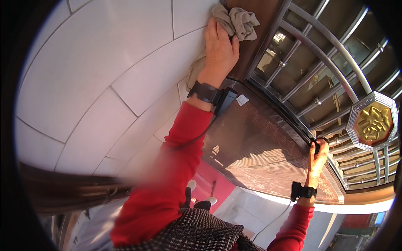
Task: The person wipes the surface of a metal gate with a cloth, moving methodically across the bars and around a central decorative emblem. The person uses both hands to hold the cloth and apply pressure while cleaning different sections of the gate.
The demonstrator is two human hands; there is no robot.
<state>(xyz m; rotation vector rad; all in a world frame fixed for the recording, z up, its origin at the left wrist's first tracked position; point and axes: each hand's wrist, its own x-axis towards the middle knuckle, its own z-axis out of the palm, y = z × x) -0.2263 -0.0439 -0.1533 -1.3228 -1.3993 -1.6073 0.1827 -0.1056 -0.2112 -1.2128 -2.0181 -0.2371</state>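
My left hand (221, 51) reaches up to the corner where white wall tiles meet a brown window frame (245, 56). It presses a crumpled grey-beige cloth (240, 23) there, fingers partly under the folds. A similar beige shape (195, 70) shows beside my wrist; cloth or reflection, I cannot tell. Lower and to the right, my right hand (318, 153) has its fingers closed around a small dark part (316, 145) at the lower edge of the metal window grille (323, 100). Exactly what that part is stays hidden by the fingers.
An octagonal plaque (372, 121) with a gold character sits on the grille. Below lies a brown, finely ribbed panel (251, 141) bearing a small white label (242, 99). My feet stand on a red surface (224, 185). Cables run from black wrist bands (205, 92).
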